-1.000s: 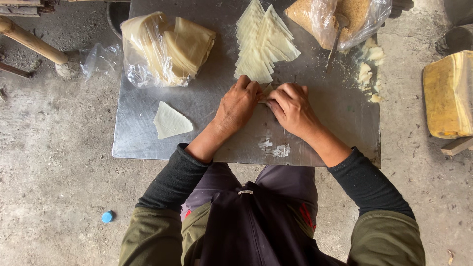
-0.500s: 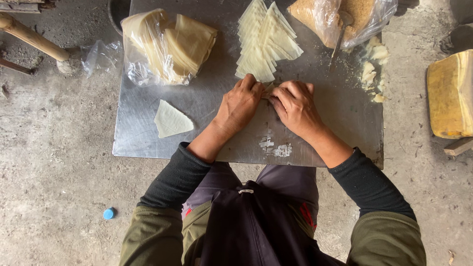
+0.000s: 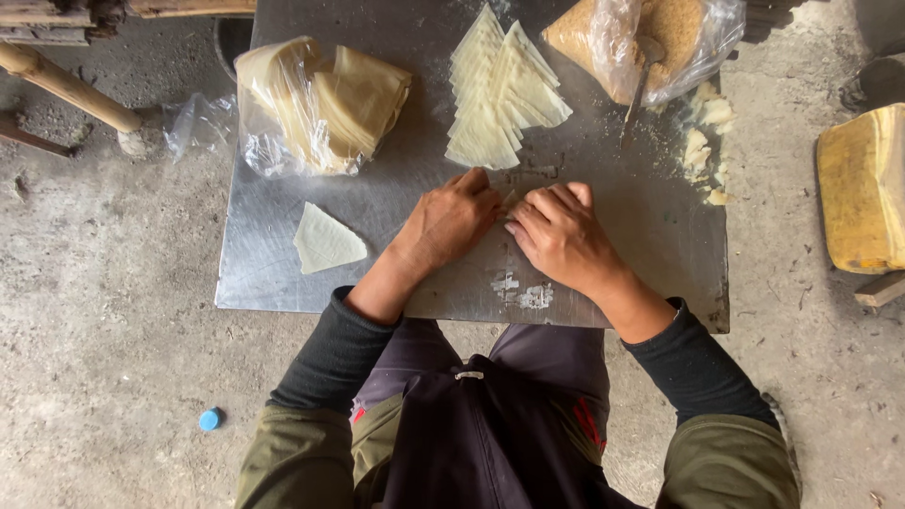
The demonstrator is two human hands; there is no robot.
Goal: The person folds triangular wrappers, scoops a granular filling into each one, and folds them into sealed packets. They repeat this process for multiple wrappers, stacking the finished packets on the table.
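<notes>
My left hand (image 3: 451, 219) and my right hand (image 3: 560, 233) rest side by side on a metal table (image 3: 377, 203), fingertips meeting over a small piece of pale dough wrapper (image 3: 509, 201) that they mostly hide. Both hands pinch it. Just beyond the fingers lies a fanned stack of triangular wrappers (image 3: 500, 94). A single folded triangle (image 3: 325, 240) sits alone to the left of my left forearm.
A plastic bag of wrapper sheets (image 3: 316, 104) lies at the table's far left. A bag of brown crumbly filling (image 3: 650, 38) with a spoon (image 3: 636, 90) is at far right, beside dough scraps (image 3: 707, 137). A yellow container (image 3: 863, 188) stands on the concrete floor.
Both hands stay together on the same spot; the fingers shift only slightly over the wrapper. The view has drifted a little.
</notes>
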